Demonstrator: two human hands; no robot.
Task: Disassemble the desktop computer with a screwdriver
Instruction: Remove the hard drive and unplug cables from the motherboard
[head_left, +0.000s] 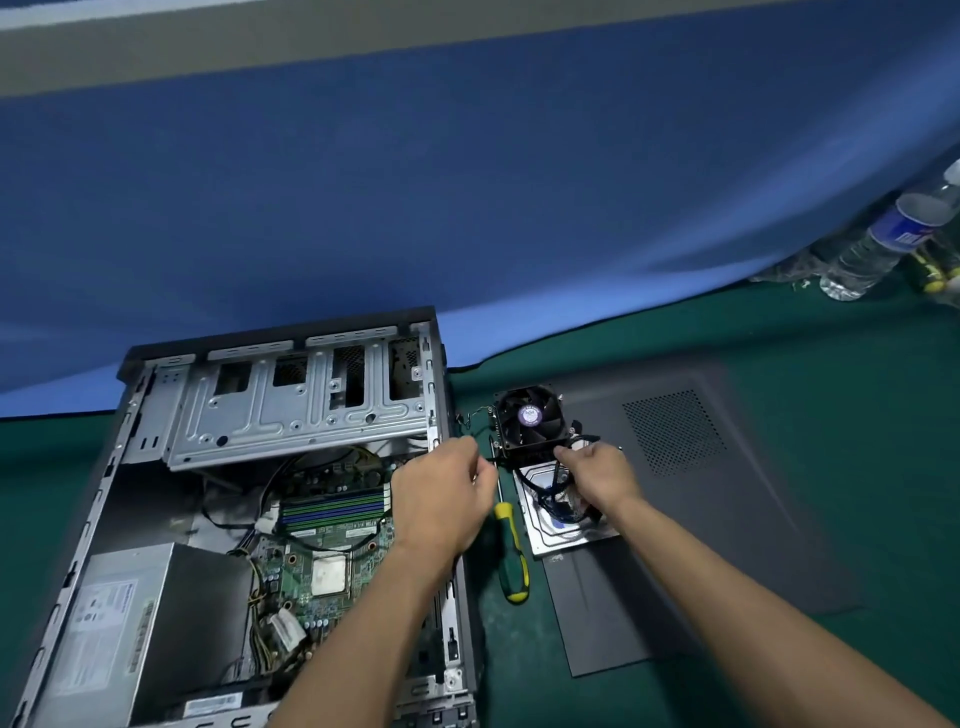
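Observation:
The open desktop case (291, 335) lies at the left, showing its motherboard (332, 519), bare CPU (329, 573) and power supply (156, 623). To its right a black CPU cooler with fan (530, 415) rests on the far end of a hard drive (558, 540). My right hand (597, 478) grips the cooler's near edge, where black cables bunch up. Curled fingers of my left hand (447, 499) pinch the cooler's thin black cable beside the case wall. A yellow-green screwdriver (511, 561) lies on the mat between case and drive.
The grey side panel (701, 493) lies flat under the hard drive at the right. Plastic water bottles (883, 244) stand at the far right edge. A blue cloth (467, 208) hangs behind the green mat (779, 322).

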